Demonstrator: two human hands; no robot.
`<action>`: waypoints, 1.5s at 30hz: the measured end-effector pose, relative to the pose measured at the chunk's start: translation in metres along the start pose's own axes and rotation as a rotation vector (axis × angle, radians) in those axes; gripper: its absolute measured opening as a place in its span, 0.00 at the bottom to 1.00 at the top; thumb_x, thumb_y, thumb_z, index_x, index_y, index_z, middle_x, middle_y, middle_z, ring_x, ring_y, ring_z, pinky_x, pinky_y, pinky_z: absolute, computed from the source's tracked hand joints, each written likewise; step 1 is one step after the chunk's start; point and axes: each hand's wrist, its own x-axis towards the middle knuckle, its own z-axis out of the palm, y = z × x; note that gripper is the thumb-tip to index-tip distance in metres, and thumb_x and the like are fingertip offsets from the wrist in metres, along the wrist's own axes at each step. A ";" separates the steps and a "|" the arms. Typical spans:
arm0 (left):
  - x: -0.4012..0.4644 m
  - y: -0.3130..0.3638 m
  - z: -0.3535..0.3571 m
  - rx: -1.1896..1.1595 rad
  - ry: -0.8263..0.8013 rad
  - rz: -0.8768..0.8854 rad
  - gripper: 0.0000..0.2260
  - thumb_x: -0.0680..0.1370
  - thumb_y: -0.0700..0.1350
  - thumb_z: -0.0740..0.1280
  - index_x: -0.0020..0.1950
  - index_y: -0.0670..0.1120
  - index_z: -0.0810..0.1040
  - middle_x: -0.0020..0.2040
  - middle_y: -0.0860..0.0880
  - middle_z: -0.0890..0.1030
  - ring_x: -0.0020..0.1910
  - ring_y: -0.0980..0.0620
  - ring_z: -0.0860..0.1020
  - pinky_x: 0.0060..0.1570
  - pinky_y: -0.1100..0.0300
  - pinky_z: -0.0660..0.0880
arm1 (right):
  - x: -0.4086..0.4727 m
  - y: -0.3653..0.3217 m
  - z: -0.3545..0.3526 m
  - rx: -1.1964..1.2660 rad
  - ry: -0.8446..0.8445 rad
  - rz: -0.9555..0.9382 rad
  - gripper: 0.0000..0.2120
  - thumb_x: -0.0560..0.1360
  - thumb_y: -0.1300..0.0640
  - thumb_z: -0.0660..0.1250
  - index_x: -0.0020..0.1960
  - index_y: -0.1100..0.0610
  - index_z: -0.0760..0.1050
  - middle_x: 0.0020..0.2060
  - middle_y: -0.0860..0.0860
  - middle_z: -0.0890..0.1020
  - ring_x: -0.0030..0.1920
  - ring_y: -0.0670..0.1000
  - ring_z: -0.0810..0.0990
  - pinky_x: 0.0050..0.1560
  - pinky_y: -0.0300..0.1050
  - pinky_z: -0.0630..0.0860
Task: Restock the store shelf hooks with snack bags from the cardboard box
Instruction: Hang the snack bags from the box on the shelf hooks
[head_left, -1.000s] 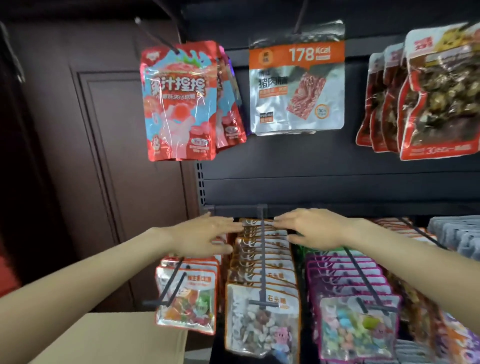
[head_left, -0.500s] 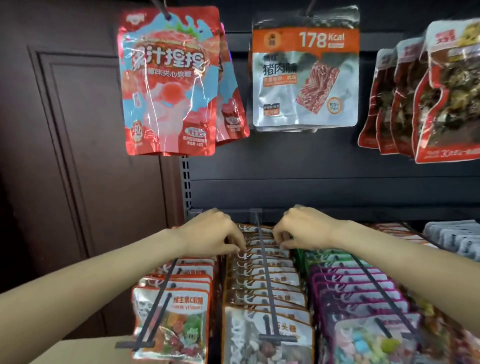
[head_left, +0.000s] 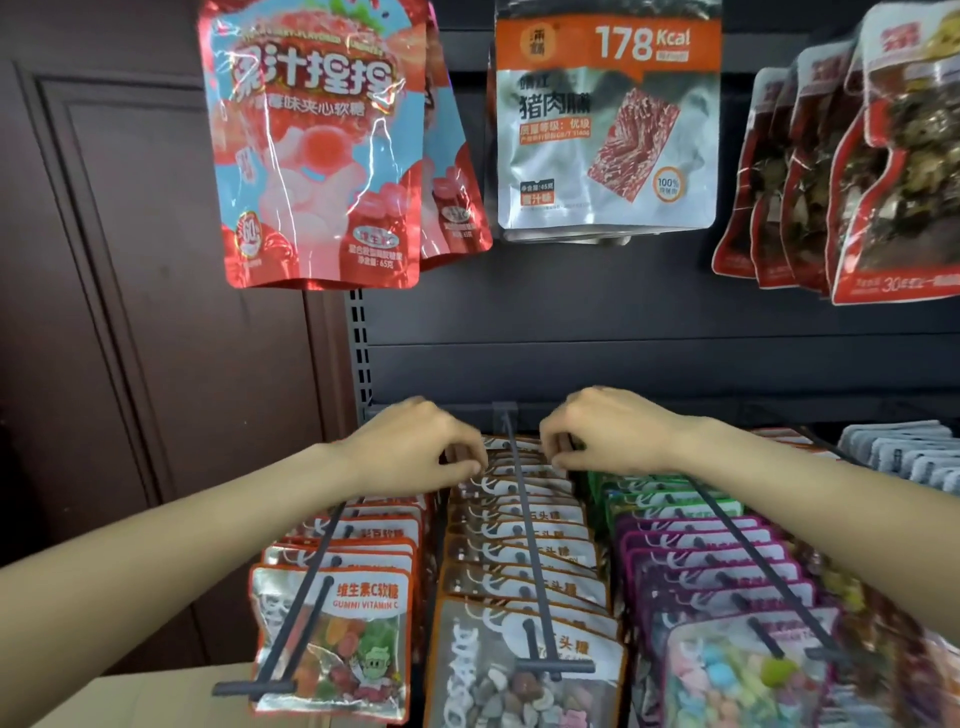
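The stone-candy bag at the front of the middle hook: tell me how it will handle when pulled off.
The stone-candy bag is probably floppy: thin, glossy, creased film. Likely bottom-heavy, as the candies sit low. It should slide off the middle hook easily, though the film may be slippery.

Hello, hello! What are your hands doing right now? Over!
Left hand and right hand both pinching the rearmost orange-edged snack bags on the middle hook. Cardboard box waiting lower left. Nothing blocking.

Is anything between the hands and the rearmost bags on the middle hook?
Nothing visible. The left hand and right hand are already at the back of the middle hook, fingers curled onto the tops of the rear orange-edged bags either side of the rod.
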 end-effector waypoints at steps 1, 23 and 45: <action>0.003 -0.003 0.000 0.012 0.027 -0.013 0.09 0.79 0.51 0.65 0.56 0.55 0.81 0.52 0.57 0.83 0.46 0.62 0.78 0.48 0.68 0.73 | 0.002 0.004 0.000 -0.013 0.015 0.016 0.05 0.77 0.51 0.66 0.51 0.48 0.79 0.45 0.44 0.81 0.49 0.48 0.78 0.50 0.46 0.75; 0.033 -0.029 0.017 0.092 -0.062 -0.031 0.11 0.79 0.43 0.66 0.60 0.50 0.81 0.55 0.51 0.83 0.53 0.53 0.81 0.55 0.59 0.74 | 0.041 0.019 0.025 -0.153 0.005 0.025 0.10 0.80 0.53 0.63 0.60 0.52 0.74 0.53 0.49 0.79 0.54 0.54 0.77 0.43 0.45 0.68; 0.041 -0.017 0.026 0.653 -0.142 0.240 0.15 0.81 0.37 0.56 0.68 0.43 0.69 0.51 0.45 0.82 0.52 0.43 0.80 0.43 0.53 0.72 | 0.053 0.021 0.031 -0.399 0.070 -0.083 0.08 0.79 0.61 0.59 0.52 0.54 0.76 0.47 0.50 0.82 0.48 0.55 0.78 0.55 0.46 0.68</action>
